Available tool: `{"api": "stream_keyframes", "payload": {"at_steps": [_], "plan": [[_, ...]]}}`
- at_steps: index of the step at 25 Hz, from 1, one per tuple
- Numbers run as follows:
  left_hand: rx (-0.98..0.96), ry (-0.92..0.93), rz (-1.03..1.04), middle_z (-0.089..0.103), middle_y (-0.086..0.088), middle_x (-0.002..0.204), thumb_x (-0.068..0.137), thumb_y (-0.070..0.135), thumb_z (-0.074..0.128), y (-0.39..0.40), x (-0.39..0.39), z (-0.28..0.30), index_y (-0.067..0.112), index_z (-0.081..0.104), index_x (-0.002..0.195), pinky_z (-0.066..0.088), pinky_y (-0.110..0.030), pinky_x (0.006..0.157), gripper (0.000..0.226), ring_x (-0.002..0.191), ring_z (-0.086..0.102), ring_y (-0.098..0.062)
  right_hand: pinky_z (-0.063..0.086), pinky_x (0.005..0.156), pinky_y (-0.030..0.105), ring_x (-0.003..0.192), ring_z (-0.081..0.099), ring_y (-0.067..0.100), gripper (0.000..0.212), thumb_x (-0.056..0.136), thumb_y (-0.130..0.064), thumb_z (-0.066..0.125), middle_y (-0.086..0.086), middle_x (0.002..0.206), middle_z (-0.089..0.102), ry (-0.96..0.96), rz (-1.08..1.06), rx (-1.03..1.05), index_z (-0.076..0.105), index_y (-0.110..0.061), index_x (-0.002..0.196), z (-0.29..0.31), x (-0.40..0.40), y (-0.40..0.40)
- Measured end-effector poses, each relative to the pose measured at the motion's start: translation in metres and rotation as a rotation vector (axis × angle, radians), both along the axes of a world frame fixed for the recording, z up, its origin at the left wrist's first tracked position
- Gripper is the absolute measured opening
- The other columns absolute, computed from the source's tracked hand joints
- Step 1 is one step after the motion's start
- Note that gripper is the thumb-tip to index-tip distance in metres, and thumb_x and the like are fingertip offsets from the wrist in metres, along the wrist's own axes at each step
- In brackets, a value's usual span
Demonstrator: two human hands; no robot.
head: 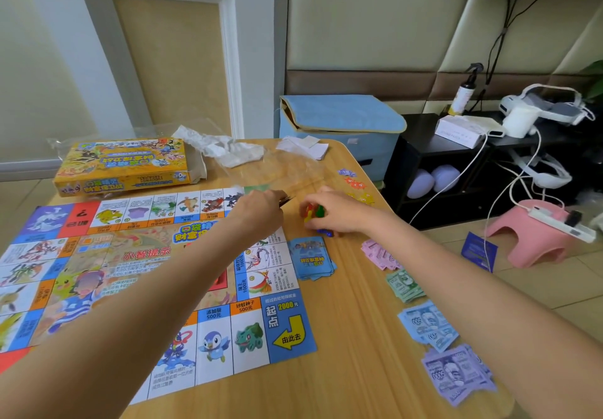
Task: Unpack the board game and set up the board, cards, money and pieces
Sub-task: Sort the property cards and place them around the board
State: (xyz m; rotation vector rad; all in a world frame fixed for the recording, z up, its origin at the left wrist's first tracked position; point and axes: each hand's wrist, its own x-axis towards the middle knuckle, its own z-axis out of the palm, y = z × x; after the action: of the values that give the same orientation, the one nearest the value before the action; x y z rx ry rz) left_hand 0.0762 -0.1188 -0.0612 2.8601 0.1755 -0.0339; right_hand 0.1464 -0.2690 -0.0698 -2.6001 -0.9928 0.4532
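Board game parts are lying spread across a wooden table [342,369], and the yellow game box [124,165] is sitting at the far left edge with its right end flap hanging open; what is inside it cannot be told. Just right of the box, crumpled white paper [222,149] and a clear plastic wrapper [287,167] are lying on the tabletop, with a small white slip [303,146] beyond them. Unfolded below the box, the colourful board [146,281] is covering the left half of the table. Over its far right corner the left hand [261,211] is hovering with fingers curled, pinching something thin and dark that cannot be made out. Beside it, the right hand [339,211] is gripping a cluster of small red, yellow, green and blue pieces [315,214] just off the board's edge. A stack of blue cards [313,257] is lying directly below those pieces, touching the board's right edge. Further right, small cut-out figures [355,183] are lying near the table edge, and four piles of money are running down the right side: pink notes [380,255], green notes [404,285], light blue notes [429,324] and purple notes [456,374]. Beyond the table, a blue fabric storage box [339,131] is standing closed with its lid flap down.
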Motion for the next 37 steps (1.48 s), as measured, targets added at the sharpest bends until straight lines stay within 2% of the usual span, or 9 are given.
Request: {"api": "stream_keyframes", "payload": {"at_steps": [3,6,11,19,23,26,28,31,37], "plan": [[0.013,-0.020,-0.013,0.062,-0.016,0.114,0.092,0.006,0.038,-0.001,-0.001,-0.004,0.020,0.048,0.132,0.045,-0.031,0.072,0.044,0.096,0.060,-0.031,0.039,0.056,0.014,0.065,0.045,0.002,0.011,0.088,-0.020,0.063,0.002,0.102,0.042,-0.052,0.016,0.053,0.060,-0.020,0.098,-0.006,0.000,-0.001],[0.013,-0.037,-0.025,0.062,-0.015,0.115,0.093,0.006,0.037,-0.005,-0.004,-0.006,0.020,0.048,0.132,0.046,-0.033,0.075,0.043,0.099,0.060,-0.031,0.029,0.058,0.012,0.068,0.040,0.000,0.013,0.086,-0.017,0.064,-0.001,0.098,0.044,-0.097,-0.036,0.067,0.065,-0.017,0.099,-0.008,0.008,-0.003],[0.002,-0.061,-0.065,0.063,-0.016,0.110,0.094,0.005,0.036,-0.007,-0.004,-0.009,0.017,0.049,0.131,0.043,-0.031,0.067,0.041,0.092,0.061,-0.031,0.037,0.076,0.022,0.092,0.051,0.015,0.006,0.086,-0.016,0.064,0.004,0.105,0.047,-0.117,-0.169,0.069,0.061,-0.020,0.090,-0.010,0.036,0.001],[0.026,-0.074,-0.066,0.062,-0.017,0.109,0.093,0.006,0.037,-0.005,-0.003,-0.016,0.018,0.049,0.131,0.047,-0.035,0.072,0.041,0.095,0.061,-0.033,0.040,0.095,0.032,0.104,0.050,0.024,0.017,0.091,-0.018,0.056,0.011,0.126,0.039,-0.145,-0.276,0.010,0.060,-0.017,0.108,-0.011,0.059,0.009],[0.041,-0.059,-0.079,0.063,-0.016,0.109,0.094,0.006,0.037,-0.005,-0.002,-0.014,0.017,0.048,0.132,0.046,-0.033,0.071,0.041,0.095,0.061,-0.031,0.041,0.089,0.029,0.102,0.048,0.017,0.024,0.096,-0.024,0.049,0.006,0.126,0.040,-0.222,-0.270,0.104,0.061,-0.017,0.116,0.013,0.044,0.003],[0.068,-0.062,-0.080,0.063,-0.016,0.111,0.095,0.007,0.036,-0.005,-0.007,-0.007,0.019,0.045,0.134,0.044,-0.032,0.069,0.042,0.095,0.061,-0.032,0.040,0.085,0.024,0.106,0.048,0.009,0.028,0.090,-0.030,0.059,-0.004,0.119,0.052,-0.129,-0.074,0.100,0.060,-0.019,0.116,0.038,0.011,-0.010],[0.119,-0.108,-0.089,0.064,-0.016,0.107,0.096,0.010,0.036,-0.003,-0.017,-0.001,0.020,0.043,0.135,0.044,-0.033,0.066,0.041,0.089,0.063,-0.032,0.035,0.094,0.022,0.118,0.042,0.005,0.053,0.083,-0.037,0.067,-0.009,0.131,0.048,-0.010,0.123,-0.090,0.049,-0.020,0.130,0.040,-0.018,-0.016],[0.157,-0.137,-0.101,0.064,-0.015,0.106,0.097,0.012,0.036,-0.003,-0.033,0.002,0.021,0.044,0.135,0.045,-0.034,0.063,0.040,0.087,0.063,-0.031,0.029,0.107,0.024,0.133,0.032,0.011,0.082,0.077,-0.037,0.073,-0.005,0.146,0.035,0.046,0.205,-0.211,0.028,-0.019,0.144,0.027,-0.045,-0.017],[0.185,0.005,-0.102,0.061,-0.015,0.109,0.097,0.012,0.033,-0.009,-0.049,-0.001,0.021,0.042,0.136,0.043,-0.032,0.063,0.041,0.090,0.062,-0.032,0.033,0.089,0.019,0.123,0.041,0.013,0.072,0.077,-0.029,0.074,-0.002,0.135,0.042,-0.003,0.178,-0.196,0.035,-0.017,0.137,0.021,-0.059,-0.013]]}}
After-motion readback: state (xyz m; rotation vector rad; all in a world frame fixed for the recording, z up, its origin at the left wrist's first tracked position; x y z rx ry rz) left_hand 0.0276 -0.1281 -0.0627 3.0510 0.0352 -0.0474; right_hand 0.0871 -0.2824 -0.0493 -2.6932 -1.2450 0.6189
